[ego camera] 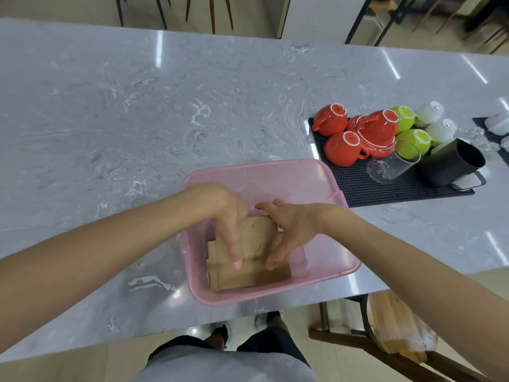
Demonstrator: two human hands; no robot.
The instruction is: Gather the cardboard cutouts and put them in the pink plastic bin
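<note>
The pink plastic bin [330, 252] stands on the grey marble table near its front edge. Brown cardboard cutouts [256, 238] lie stacked inside it, flat on the bottom. Both my hands reach down into the bin. My left hand [228, 224] has its fingers pointing down along the left side of the top cutout. My right hand [289, 230] presses against the cutout's right edge, fingers spread and curled down. The two hands hold the top cutout between them; part of the stack is hidden under them.
A black rubber mat [391, 191] lies to the right of the bin with upturned red cups [344, 148], green cups [413, 142], a glass [391, 166] and a black pitcher [451, 164]. A wooden stool [399, 326] stands below the table's right front edge.
</note>
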